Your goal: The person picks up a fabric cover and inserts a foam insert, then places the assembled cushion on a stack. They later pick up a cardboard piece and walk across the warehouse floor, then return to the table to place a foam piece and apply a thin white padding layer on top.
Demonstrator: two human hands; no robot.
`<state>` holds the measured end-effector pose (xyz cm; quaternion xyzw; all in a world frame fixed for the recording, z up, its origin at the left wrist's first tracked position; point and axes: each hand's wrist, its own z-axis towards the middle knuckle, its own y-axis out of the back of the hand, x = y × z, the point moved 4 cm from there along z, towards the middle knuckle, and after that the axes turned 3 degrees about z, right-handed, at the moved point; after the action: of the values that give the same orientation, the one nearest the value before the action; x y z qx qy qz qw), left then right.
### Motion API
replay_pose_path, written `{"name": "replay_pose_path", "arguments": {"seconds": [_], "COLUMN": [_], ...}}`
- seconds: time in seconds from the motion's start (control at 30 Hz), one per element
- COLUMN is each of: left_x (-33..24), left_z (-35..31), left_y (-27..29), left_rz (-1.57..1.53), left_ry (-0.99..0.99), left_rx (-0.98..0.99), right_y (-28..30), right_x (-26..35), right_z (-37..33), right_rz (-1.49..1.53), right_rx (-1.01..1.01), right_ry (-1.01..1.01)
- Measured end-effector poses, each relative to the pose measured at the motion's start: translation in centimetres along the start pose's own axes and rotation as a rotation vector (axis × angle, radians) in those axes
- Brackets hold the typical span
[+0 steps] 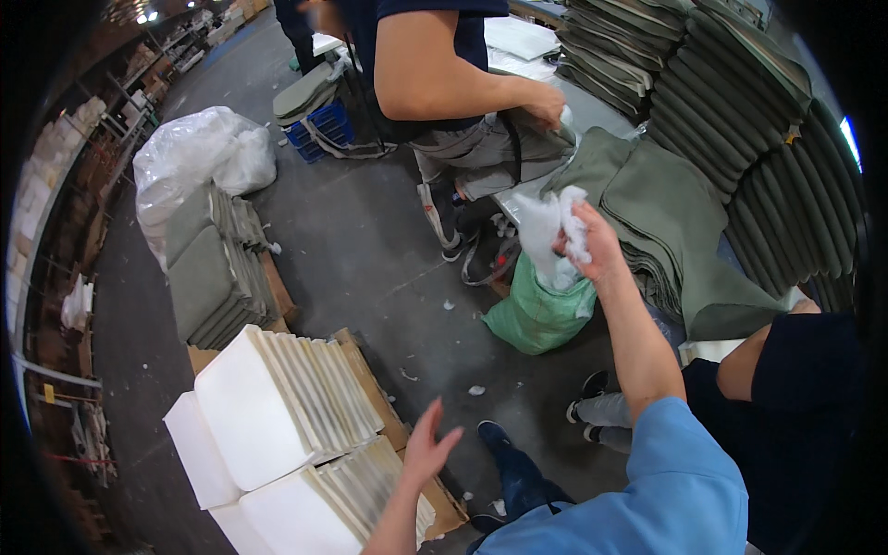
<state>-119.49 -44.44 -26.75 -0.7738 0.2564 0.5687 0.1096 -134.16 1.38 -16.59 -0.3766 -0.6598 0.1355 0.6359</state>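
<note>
My right hand (597, 245) reaches forward with its fingers closed on a tuft of white fibre stuffing (575, 222). Below it stands a green woven sack (544, 313), its top filled with more of the same white fluff. My left hand (430, 446) hangs low beside the stacked white foam pads (254, 407), fingers apart and holding nothing. Just right of the sack, grey-green fabric covers (661, 199) lie spread over the table.
A co-worker (435, 69) in dark clothes stands ahead, hand on a cover; another person (795, 407) is close at my right. Tall piles of folded covers (731, 92) rise at the far right. Grey cushions (217, 268), a plastic-wrapped bundle (199, 162) and a blue crate (319, 132) sit leftward.
</note>
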Motion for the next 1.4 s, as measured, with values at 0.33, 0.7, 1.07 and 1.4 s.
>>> {"name": "replay_pose_path", "arguments": {"seconds": [0.33,0.7,1.07,1.4], "left_x": [-16.2,-7.1,-0.3,-2.3], "left_z": [6.7,-20.7,-43.6,-54.0], "left_y": [-1.4,-3.3,-20.8,-43.5], "left_rz": [-0.334,-0.885,-0.585,-0.546], "left_ry": [-0.091,-0.001,0.281,0.318], "left_rx": [0.053,0.014,0.476,0.814], "right_y": [-13.6,-12.4,-4.4,8.2], "right_x": [-8.0,-12.7,-15.8,-8.1], "right_z": [-15.1,-38.9,-77.8,-101.4], "right_rz": [-0.114,-0.206,-0.397,-0.476], "right_rx": [0.138,0.038,-0.175,-0.604], "right_ry": [-0.149,-0.048,-0.050,0.064]}}
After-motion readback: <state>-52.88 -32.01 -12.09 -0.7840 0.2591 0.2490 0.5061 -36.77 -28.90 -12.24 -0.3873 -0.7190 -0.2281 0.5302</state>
